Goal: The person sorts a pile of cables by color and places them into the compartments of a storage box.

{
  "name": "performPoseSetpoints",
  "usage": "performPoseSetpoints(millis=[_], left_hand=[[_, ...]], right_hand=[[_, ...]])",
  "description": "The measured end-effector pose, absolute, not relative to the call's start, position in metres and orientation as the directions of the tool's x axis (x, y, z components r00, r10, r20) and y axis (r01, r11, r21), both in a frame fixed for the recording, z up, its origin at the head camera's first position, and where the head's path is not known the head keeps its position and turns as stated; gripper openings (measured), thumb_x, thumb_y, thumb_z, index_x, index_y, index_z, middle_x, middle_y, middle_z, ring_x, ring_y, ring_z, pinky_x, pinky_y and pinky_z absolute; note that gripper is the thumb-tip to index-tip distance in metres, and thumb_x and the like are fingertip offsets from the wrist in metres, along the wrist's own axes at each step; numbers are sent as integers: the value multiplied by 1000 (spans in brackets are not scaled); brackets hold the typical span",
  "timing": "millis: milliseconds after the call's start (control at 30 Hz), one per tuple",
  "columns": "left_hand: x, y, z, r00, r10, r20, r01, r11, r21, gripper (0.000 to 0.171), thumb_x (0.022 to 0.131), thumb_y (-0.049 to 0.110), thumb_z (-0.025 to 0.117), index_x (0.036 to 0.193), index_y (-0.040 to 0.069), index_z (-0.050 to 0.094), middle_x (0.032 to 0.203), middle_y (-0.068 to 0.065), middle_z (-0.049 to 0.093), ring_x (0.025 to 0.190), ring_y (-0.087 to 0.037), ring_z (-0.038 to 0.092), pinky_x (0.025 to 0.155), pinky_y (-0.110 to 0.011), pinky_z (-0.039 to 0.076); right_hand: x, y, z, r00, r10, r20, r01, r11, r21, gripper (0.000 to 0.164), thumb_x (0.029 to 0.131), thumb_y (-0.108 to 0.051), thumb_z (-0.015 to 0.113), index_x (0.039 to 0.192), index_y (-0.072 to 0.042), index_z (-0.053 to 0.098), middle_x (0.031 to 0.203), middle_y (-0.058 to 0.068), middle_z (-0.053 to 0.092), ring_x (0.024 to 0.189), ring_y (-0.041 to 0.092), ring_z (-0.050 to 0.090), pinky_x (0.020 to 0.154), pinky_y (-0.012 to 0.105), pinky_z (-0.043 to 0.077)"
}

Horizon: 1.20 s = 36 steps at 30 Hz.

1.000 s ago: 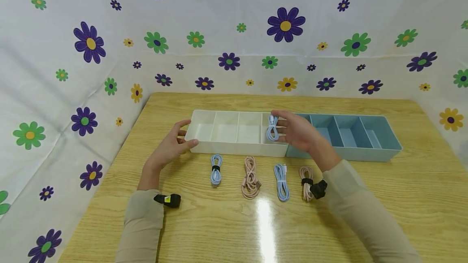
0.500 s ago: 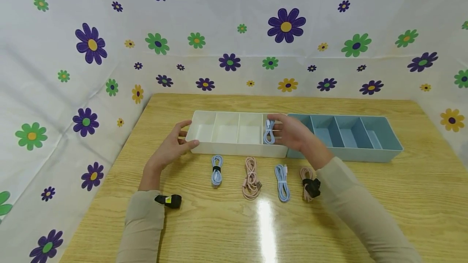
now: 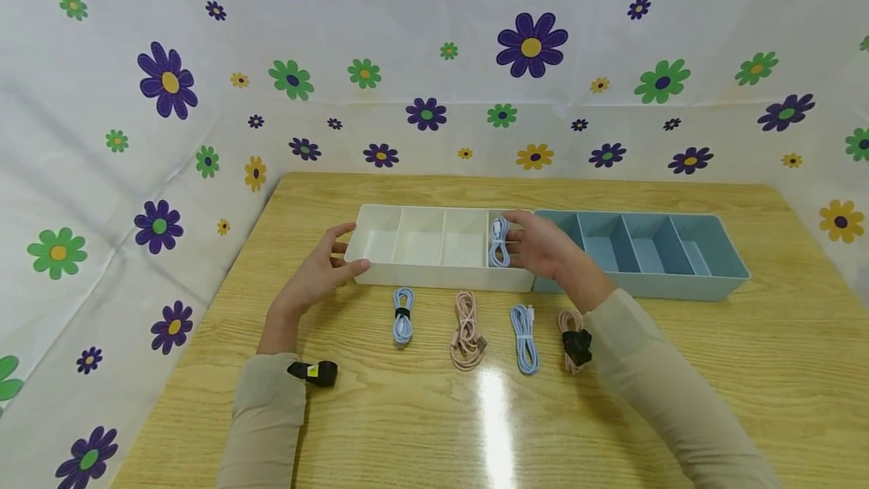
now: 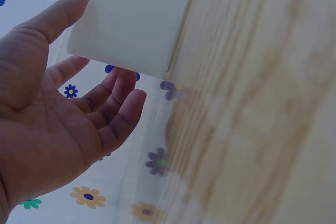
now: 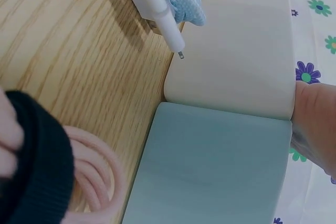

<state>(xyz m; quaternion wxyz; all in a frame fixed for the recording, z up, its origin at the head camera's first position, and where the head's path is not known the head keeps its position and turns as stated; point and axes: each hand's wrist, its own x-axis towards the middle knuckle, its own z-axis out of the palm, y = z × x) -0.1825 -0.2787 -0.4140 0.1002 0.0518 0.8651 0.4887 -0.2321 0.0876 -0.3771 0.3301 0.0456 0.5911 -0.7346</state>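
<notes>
My left hand (image 3: 319, 270) holds the left end of a white four-section organizer box (image 3: 441, 276). Its thumb lies against the front wall and its fingers reach round the end; in the left wrist view the hand (image 4: 68, 114) has its other fingers loosely bent below the box end (image 4: 131, 24). My right hand (image 3: 546, 247) pinches a coiled light-blue charging cable (image 3: 498, 244) inside the rightmost white section. In the right wrist view only part of that hand (image 5: 317, 124) shows past the box wall, and the cable it holds is hidden.
A blue divided box (image 3: 645, 287) adjoins the white one's right end. In front lie a blue cable with a black strap (image 3: 403, 317), a pink cable (image 3: 466, 330), another blue cable (image 3: 524, 338) and a pink cable (image 3: 569, 321) partly covered by the right wrist camera (image 3: 577, 347).
My right hand has moved slightly left and down, bringing the blue cable from over the white box's rim into its rightmost section. The left hand has stayed in place.
</notes>
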Motion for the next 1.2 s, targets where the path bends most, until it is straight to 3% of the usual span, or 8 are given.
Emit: performPoseSetpoints(millis=[167,333,533,867,1067,1200], left_hand=[[-183,-278,-414,-975,182,-126,-13,520,854,84,94,38,69,158,22,18,135,-23,47,100,-32,51,78,-36,44],[-183,-279,-414,-976,180,-125,-14,516,857,84,94,38,69,158,22,18,135,-22,46,100,-32,50,79,-36,44],[-182,-278,-413,-976,181,-124,-14,513,858,84,94,39,69,158,23,18,135,-22,46,100,-31,50,79,-36,45],[-184,-279,-417,-976,183,-122,-9,521,853,83,94,40,68,159,23,18,136,-22,45,102,-33,51,79,-36,45],[-186,-280,-421,-971,201,-125,-8,500,866,83,95,43,66,158,24,16,153,-19,34,114,-36,52,89,-39,45],[-186,-279,-420,-970,207,-128,-8,496,868,84,95,43,66,159,23,15,155,-18,33,115,-36,53,90,-40,44]], right_hand=[[-235,85,-375,-776,-399,-488,557,-73,-827,56,109,-34,31,156,-10,11,152,21,30,131,30,38,102,39,39],[-237,81,-374,-772,-373,-514,572,-56,-818,49,108,-35,32,148,-7,24,129,13,43,110,24,46,88,35,44],[-242,78,-376,-764,-363,-533,583,-32,-812,52,109,-34,31,153,-10,18,131,14,42,115,25,45,93,37,42],[-243,73,-377,-774,-327,-543,568,22,-823,47,108,-31,33,148,-7,29,126,15,46,117,29,47,103,42,39],[-243,71,-378,-779,-284,-559,574,34,-818,49,107,-31,36,149,-6,29,136,20,42,123,33,46,112,46,35],[-243,70,-378,-779,-273,-564,574,51,-817,50,107,-32,36,149,-5,31,140,22,40,125,34,46,112,46,35]])
